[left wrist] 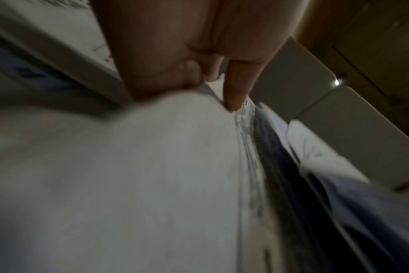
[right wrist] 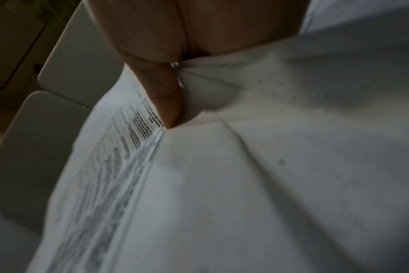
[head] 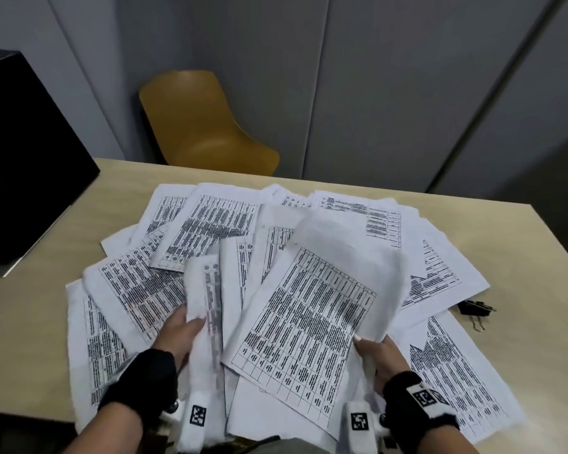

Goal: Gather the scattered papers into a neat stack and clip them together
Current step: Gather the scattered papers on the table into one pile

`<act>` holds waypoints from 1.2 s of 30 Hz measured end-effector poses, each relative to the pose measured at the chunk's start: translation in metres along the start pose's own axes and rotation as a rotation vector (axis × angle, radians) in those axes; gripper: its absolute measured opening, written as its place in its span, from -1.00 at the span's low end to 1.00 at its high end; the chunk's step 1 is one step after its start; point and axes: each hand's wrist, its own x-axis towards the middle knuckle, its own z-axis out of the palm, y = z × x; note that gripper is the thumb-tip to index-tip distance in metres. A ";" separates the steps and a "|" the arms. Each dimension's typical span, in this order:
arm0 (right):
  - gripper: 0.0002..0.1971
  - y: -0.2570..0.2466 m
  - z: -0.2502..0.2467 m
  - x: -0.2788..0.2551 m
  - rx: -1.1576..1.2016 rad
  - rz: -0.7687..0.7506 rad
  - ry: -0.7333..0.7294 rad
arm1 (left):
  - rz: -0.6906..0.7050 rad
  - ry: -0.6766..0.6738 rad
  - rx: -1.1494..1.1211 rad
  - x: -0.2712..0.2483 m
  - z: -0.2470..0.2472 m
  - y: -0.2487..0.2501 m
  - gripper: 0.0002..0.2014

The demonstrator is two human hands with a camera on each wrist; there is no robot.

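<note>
Fingers (head: 195,322) half-hidden under blurred papers (head: 309,322)

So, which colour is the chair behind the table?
Mustard yellow chair; the head view shows it best.

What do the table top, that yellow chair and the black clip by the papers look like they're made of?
Table top: probably pale wood-look laminate, matte, with faint grain streaks.
Yellow chair: likely moulded plastic, a smooth one-piece curved shell with soft sheen.
Black clip: apparently metal, a dark body with thin wire handles.
Papers: thin white printed sheets that bend where the hands lift them.
</note>
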 end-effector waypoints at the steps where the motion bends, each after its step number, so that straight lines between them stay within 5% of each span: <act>1: -0.83 0.001 0.001 0.000 0.016 0.000 0.004 | -0.028 -0.054 -0.055 0.000 0.003 -0.001 -0.71; 7: -0.67 -0.004 0.015 -0.011 -0.121 -0.028 -0.042 | -0.097 -0.263 -0.075 -0.009 0.028 0.008 -0.06; 12: -0.70 -0.008 0.023 -0.015 -0.221 -0.051 -0.048 | -0.032 -0.190 0.231 0.003 0.032 0.008 -0.59; 14: -0.67 -0.018 0.024 -0.015 -0.331 -0.114 -0.084 | -0.014 -0.133 0.347 0.010 0.028 0.005 -0.57; 19: -0.64 -0.066 0.012 0.026 -0.908 -0.517 0.311 | 0.001 0.054 0.341 0.023 0.012 0.000 -0.64; 24: -0.47 -0.102 0.002 0.076 -1.460 -0.396 0.215 | -0.062 0.031 0.378 0.032 0.005 -0.011 -0.58; 28: -0.42 -0.107 -0.005 0.091 -1.622 -0.289 0.111 | -0.132 0.016 0.310 0.038 -0.001 -0.012 -0.55; 36: -0.58 -0.061 -0.007 0.020 -1.679 -0.430 0.099 | -0.149 0.077 0.143 0.033 -0.016 0.004 -0.71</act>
